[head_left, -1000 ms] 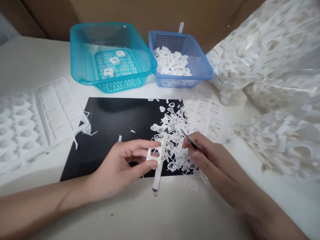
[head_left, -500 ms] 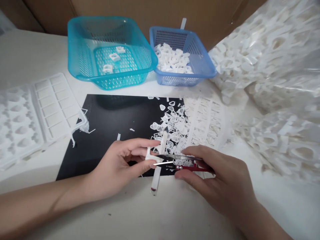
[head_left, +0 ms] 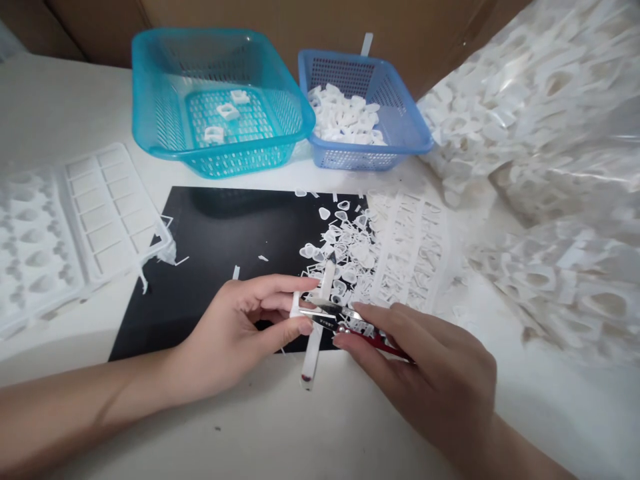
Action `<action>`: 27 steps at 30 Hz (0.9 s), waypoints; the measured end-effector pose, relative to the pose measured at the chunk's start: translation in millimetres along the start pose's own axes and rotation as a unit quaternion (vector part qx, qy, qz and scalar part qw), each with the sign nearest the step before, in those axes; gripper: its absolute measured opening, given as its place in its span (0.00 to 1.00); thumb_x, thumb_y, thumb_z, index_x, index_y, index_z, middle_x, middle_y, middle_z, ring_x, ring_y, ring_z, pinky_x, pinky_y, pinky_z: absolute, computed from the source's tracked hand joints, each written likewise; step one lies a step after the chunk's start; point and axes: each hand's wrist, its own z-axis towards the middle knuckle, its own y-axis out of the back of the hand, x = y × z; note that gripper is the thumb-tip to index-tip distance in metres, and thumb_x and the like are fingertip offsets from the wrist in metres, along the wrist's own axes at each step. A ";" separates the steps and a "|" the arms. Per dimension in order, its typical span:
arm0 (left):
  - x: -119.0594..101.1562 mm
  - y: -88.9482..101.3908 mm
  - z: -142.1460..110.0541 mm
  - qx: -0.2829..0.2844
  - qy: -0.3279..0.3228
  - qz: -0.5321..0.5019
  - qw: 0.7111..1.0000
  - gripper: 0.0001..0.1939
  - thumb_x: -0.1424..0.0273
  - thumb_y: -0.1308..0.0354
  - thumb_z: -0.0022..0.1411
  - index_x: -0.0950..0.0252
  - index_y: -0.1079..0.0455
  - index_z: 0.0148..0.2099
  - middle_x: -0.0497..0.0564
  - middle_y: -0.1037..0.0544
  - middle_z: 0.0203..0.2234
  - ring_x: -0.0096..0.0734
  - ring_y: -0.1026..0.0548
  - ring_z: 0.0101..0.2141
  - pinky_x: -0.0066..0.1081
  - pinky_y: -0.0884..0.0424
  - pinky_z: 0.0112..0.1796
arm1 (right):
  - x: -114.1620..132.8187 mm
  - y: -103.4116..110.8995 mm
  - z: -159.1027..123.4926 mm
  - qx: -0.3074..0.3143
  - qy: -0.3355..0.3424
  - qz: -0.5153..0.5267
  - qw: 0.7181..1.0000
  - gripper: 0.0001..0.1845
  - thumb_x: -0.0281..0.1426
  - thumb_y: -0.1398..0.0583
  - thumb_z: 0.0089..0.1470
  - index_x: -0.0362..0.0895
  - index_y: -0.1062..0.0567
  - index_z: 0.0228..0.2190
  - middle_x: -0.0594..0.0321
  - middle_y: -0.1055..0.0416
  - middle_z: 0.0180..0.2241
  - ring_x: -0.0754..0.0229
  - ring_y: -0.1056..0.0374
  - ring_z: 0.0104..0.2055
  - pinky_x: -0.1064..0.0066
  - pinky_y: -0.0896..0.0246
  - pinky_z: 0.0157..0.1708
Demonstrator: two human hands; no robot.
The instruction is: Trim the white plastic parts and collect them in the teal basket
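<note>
My left hand (head_left: 260, 317) pinches a small white plastic part (head_left: 295, 305) between thumb and fingers, over the front of a black mat (head_left: 220, 227). In my right hand (head_left: 425, 360) are red-handled thread snips (head_left: 350, 321), gripped by thumb and fingers. Their blades point left and reach up to the white part; whether they touch it I cannot tell. Below the blades lies a white stick-like tool (head_left: 313, 357) with a dark tip, across the mat's front edge. Small white plastic scraps (head_left: 350, 250) are heaped just behind it.
A teal basket (head_left: 250, 150) with three white parts and a blue basket (head_left: 370, 157) with a pile of them stand at the back. White trays (head_left: 103, 213) lie left. Another white tray (head_left: 410, 247) and clear bags (head_left: 550, 133) of white pieces are on the right.
My right hand has moved left and tilted the snips, bringing the blades further in against the white part. My left hand stays nearly in place, still pinching it.
</note>
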 end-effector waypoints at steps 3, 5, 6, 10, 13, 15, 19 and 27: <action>0.4 0.0 0.3 -0.002 0.006 -0.001 1.000 0.16 0.73 0.37 0.61 0.58 0.27 0.51 0.45 0.15 0.34 0.27 0.19 0.34 0.22 0.23 0.39 | 1.2 -0.9 0.0 -0.010 0.008 -0.010 1.000 0.15 0.41 0.41 0.61 0.42 0.25 0.30 0.70 0.31 0.16 0.67 0.36 0.16 0.73 0.46 0.19; 0.5 -0.2 -0.2 0.000 0.010 -0.005 1.000 0.16 0.73 0.37 0.61 0.57 0.27 0.51 0.45 0.15 0.34 0.26 0.19 0.34 0.23 0.23 0.39 | 1.3 -1.3 0.4 -0.011 0.007 -0.013 1.000 0.15 0.40 0.41 0.61 0.42 0.25 0.30 0.70 0.31 0.16 0.67 0.36 0.16 0.72 0.46 0.18; 0.6 -0.3 -0.4 -0.001 0.010 -0.007 1.000 0.15 0.73 0.37 0.61 0.57 0.27 0.51 0.45 0.15 0.34 0.26 0.19 0.34 0.23 0.23 0.39 | 1.1 -1.3 0.8 -0.015 0.007 -0.013 1.000 0.15 0.40 0.41 0.61 0.42 0.25 0.30 0.70 0.31 0.16 0.67 0.36 0.15 0.72 0.47 0.18; 0.9 -0.8 -0.5 -0.006 0.006 -0.011 1.000 0.15 0.74 0.37 0.61 0.58 0.26 0.51 0.45 0.15 0.33 0.25 0.19 0.34 0.22 0.24 0.40 | -1.7 0.1 2.8 -0.020 0.000 -0.007 1.000 0.14 0.39 0.40 0.60 0.41 0.25 0.29 0.69 0.30 0.17 0.67 0.35 0.16 0.73 0.45 0.19; 1.1 -0.5 0.0 -0.003 0.002 -0.013 1.000 0.16 0.74 0.37 0.61 0.58 0.27 0.51 0.44 0.15 0.33 0.25 0.19 0.34 0.21 0.24 0.40 | -3.8 2.6 3.5 -0.017 -0.006 0.007 1.000 0.13 0.39 0.39 0.59 0.41 0.25 0.30 0.68 0.28 0.18 0.68 0.34 0.17 0.74 0.43 0.20; 1.2 -0.1 0.0 0.001 0.003 -0.012 1.000 0.16 0.74 0.37 0.61 0.57 0.27 0.51 0.44 0.15 0.34 0.24 0.19 0.35 0.21 0.24 0.40 | -4.2 3.9 3.7 -0.011 -0.004 0.020 1.000 0.14 0.39 0.39 0.59 0.41 0.26 0.29 0.68 0.28 0.18 0.67 0.33 0.18 0.74 0.43 0.20; 2.0 0.3 -0.9 -0.001 0.004 -0.006 1.000 0.16 0.73 0.37 0.61 0.56 0.27 0.51 0.44 0.15 0.33 0.24 0.19 0.35 0.21 0.24 0.40 | -4.2 4.6 4.7 0.000 -0.003 0.025 1.000 0.12 0.38 0.38 0.58 0.41 0.26 0.29 0.68 0.27 0.19 0.67 0.32 0.19 0.74 0.42 0.21; 2.9 0.3 -0.1 0.004 0.002 0.004 1.000 0.16 0.73 0.37 0.61 0.56 0.27 0.51 0.44 0.15 0.34 0.25 0.19 0.36 0.23 0.24 0.41 | -5.2 11.0 5.7 -0.013 0.009 -0.005 1.000 0.10 0.36 0.38 0.58 0.43 0.26 0.29 0.70 0.29 0.17 0.68 0.35 0.17 0.73 0.43 0.20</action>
